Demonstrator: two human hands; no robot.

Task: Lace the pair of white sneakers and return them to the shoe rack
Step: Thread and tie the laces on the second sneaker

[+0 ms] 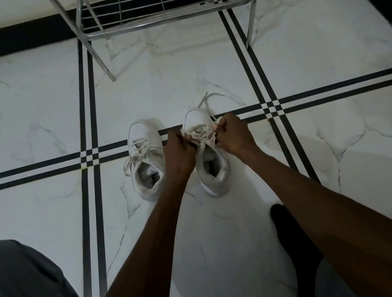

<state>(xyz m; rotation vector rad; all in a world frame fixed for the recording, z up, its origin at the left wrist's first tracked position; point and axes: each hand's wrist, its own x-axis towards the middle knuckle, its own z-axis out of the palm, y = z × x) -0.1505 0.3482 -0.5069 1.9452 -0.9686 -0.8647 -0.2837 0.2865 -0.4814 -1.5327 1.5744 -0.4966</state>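
White laces [200, 132] are pinched by left hand [179, 150] and right hand [232, 134] over the right sneaker [210, 156]; fingertips mostly hidden.

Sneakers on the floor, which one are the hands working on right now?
The right sneaker: the left hand and right hand pinch its laces over the tongue. The left sneaker sits untouched beside it, laces loose.

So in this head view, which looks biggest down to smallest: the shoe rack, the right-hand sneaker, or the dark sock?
1. Shoe rack, though cut off at the top.
2. Dark sock and right-hand sneaker: look alike; the sock lies nearer the camera and is partly hidden, so no ranking.
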